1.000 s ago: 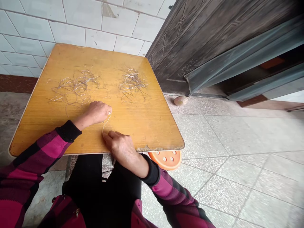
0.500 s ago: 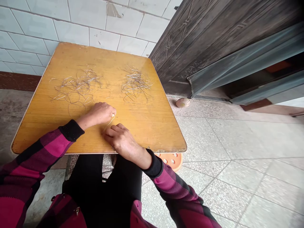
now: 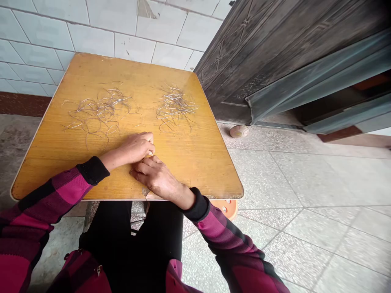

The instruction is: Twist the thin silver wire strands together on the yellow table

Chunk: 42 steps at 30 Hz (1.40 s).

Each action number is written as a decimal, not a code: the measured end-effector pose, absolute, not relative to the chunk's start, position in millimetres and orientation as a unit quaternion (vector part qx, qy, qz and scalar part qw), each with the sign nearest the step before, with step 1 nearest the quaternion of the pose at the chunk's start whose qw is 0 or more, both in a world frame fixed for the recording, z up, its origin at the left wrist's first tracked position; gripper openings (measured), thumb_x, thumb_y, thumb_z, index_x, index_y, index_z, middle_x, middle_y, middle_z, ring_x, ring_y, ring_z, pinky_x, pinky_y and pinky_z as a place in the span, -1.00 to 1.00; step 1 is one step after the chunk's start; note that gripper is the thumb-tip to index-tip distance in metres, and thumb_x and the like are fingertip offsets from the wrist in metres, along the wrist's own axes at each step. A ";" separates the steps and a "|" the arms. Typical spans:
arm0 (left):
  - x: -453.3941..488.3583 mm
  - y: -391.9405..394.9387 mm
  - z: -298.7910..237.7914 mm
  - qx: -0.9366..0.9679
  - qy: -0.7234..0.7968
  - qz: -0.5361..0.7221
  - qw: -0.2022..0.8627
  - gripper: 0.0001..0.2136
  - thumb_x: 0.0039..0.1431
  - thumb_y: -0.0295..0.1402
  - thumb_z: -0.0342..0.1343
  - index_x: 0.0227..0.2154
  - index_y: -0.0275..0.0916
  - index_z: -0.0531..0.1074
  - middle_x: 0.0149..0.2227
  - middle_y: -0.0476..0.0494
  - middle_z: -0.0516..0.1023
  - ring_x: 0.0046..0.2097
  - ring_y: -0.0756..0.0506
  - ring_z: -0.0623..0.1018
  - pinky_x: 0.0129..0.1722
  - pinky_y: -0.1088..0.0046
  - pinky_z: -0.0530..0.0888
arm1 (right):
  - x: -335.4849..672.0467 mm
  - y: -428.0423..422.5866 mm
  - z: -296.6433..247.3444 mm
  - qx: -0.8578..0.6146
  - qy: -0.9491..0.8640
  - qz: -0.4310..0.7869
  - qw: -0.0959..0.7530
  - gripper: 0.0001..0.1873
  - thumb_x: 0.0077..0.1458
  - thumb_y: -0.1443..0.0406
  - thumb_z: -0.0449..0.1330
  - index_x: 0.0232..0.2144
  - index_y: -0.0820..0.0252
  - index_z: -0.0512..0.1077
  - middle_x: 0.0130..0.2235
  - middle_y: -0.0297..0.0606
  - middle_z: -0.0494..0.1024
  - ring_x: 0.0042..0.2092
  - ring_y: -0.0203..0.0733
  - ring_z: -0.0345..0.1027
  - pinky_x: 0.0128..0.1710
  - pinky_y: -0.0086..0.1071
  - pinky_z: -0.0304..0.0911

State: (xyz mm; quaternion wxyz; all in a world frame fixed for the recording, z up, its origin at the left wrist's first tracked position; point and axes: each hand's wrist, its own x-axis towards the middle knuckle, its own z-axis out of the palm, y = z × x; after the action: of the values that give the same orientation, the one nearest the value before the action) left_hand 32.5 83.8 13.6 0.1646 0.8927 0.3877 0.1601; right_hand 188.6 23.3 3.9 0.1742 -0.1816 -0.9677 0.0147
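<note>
Change from earlier frame: left hand (image 3: 131, 147) and right hand (image 3: 157, 177) drawn closer together, almost touching, low in the middle of the frame.
Around: yellow wooden tabletop (image 3: 180, 162) beneath both hands; orange plastic stool (image 3: 227, 207) past its near edge, lower right; worn ball (image 3: 238, 131) beside dark metal door (image 3: 275, 69), right; white tiled wall (image 3: 91, 40) along the top.
Tangles: two loose heaps of fine silvery strands (image 3: 97, 112) (image 3: 175, 108), upper middle of the tabletop, apart from the hands.
Pale strand (image 3: 149, 154): between the hands, mostly hidden, only a sliver showing.
Fingers: left curled together, pinching the strand; right together, lying on the tabletop, any contact with the strand impossible to tell.
</note>
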 end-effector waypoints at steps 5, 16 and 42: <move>30.0 90.1 7.1 0.893 0.376 0.176 0.175 -0.80 0.11 -0.53 0.05 -0.44 -0.24 0.59 -0.30 -0.13 0.49 -0.24 -0.07 0.45 -0.20 0.39 0.37 | 193.8 20.4 -1.9 -0.215 -0.960 0.017 0.179 -0.71 0.34 0.37 -0.03 -0.11 0.21 0.49 -0.26 -0.20 0.51 -0.21 -0.18 0.28 -0.23 -0.27 0.13; -7.1 76.3 25.7 0.859 0.412 0.260 0.161 -0.78 0.20 -0.47 0.06 -0.13 -0.25 0.52 -0.11 -0.17 0.56 -0.07 -0.11 0.53 -0.01 0.31 0.44 | 216.8 13.8 3.7 -0.317 -0.903 0.126 0.261 -0.72 0.28 0.19 0.10 -0.10 0.21 0.50 -0.22 -0.18 0.55 -0.19 -0.18 0.39 -0.16 -0.28 0.27; 9.0 -52.2 -12.9 0.903 0.391 0.172 -0.049 -0.40 0.19 -0.15 0.14 0.14 -0.56 0.29 0.20 -0.51 0.32 0.25 -0.34 0.31 0.25 0.05 0.26 | 233.1 -2.4 5.3 -0.242 -0.951 -0.057 0.183 -0.71 0.31 0.40 -0.03 -0.17 0.35 0.49 -0.39 -0.16 0.48 -0.32 -0.15 0.24 -0.35 -0.27 0.18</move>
State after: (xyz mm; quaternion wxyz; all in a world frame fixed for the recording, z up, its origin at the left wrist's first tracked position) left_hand 9.0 -52.2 -12.9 -0.0492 0.9028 0.3912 0.1718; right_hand 233.1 -2.4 5.3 0.1825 -0.2424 -0.9511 -0.0574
